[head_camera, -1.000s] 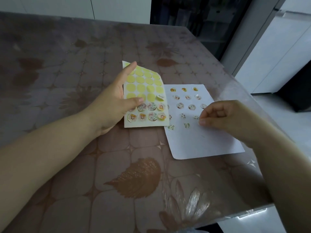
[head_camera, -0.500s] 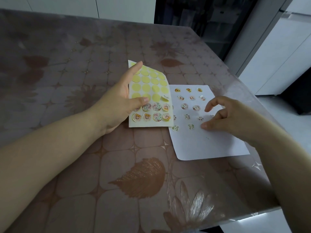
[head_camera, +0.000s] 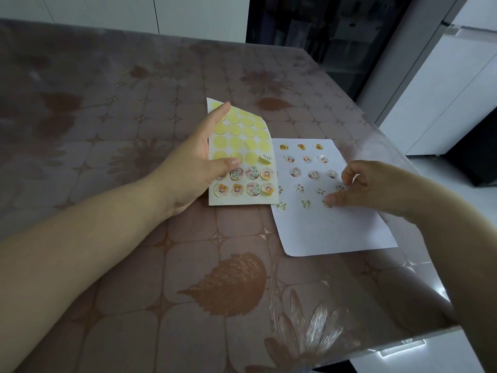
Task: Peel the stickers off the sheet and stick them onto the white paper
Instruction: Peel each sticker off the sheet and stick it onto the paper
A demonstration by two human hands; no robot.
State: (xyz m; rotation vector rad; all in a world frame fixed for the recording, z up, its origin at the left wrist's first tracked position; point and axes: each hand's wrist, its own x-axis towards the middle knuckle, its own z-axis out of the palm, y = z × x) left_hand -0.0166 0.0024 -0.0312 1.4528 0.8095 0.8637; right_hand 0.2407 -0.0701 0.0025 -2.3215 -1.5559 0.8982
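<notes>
The sticker sheet (head_camera: 243,146) lies on the table, mostly bare yellow circles, with two rows of picture stickers along its near edge and one half-lifted sticker (head_camera: 265,158) at its right side. My left hand (head_camera: 193,168) grips the sheet's left edge, thumb on top. The white paper (head_camera: 330,227) lies to the right, carrying several small round stickers in rows. My right hand (head_camera: 376,187) rests on the paper's right part, thumb tip pressing on a sticker (head_camera: 327,203), fingers curled and slightly apart.
A brown leaf-patterned tablecloth under clear plastic (head_camera: 161,278) covers the table. The table's right edge (head_camera: 419,238) runs close beside the paper. White cabinets (head_camera: 443,84) stand at the back right, past a dark doorway.
My right hand has unpinched and spread a little, its thumb now pressing a sticker down on the paper. My left hand keeps its hold on the sheet.
</notes>
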